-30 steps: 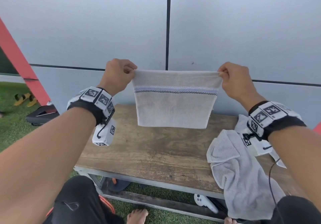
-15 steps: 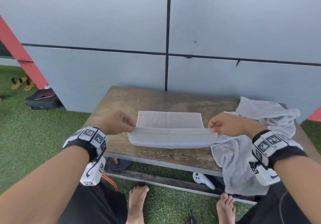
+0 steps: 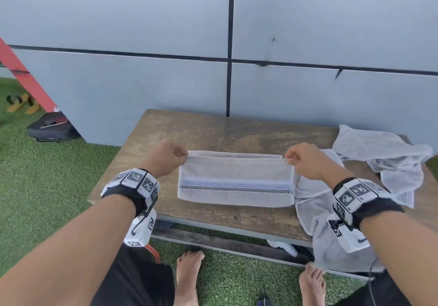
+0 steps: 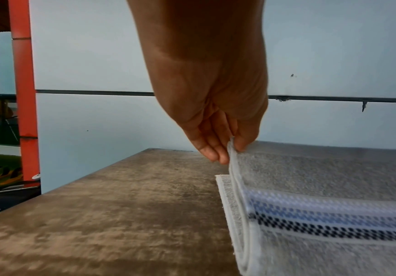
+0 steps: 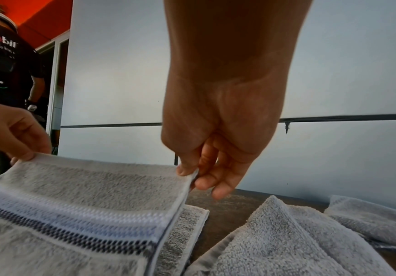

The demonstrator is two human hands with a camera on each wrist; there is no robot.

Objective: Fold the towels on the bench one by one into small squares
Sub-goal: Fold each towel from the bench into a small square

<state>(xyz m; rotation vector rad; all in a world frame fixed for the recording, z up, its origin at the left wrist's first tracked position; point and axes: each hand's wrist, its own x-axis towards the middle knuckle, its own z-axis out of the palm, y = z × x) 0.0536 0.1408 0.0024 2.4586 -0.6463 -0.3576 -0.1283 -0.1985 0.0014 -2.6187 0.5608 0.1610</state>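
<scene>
A beige towel [image 3: 235,182] with a blue and black checked stripe lies folded on the wooden bench [image 3: 213,130]. My left hand [image 3: 183,155] pinches the top layer's far left corner, and my right hand [image 3: 288,158] pinches its far right corner. The top layer is folded away from me and sits slightly raised above the layer under it. In the left wrist view thumb and fingers of the left hand [image 4: 231,149] clamp the towel [image 4: 322,214] edge. In the right wrist view the right hand [image 5: 192,174] pinches the towel [image 5: 85,196] corner.
Two crumpled grey towels lie at the bench's right, one [image 3: 317,222] hanging over the front edge, another [image 3: 388,161] by the wall. A grey panel wall [image 3: 237,32] stands behind. My bare feet [image 3: 189,275] stand on green turf. A black bag [image 3: 52,129] and sandals [image 3: 20,102] lie to the left.
The towel hung in the air from both hands a second ago. It has come down onto the bench, and both hands have carried the near edge over towards the far edge.
</scene>
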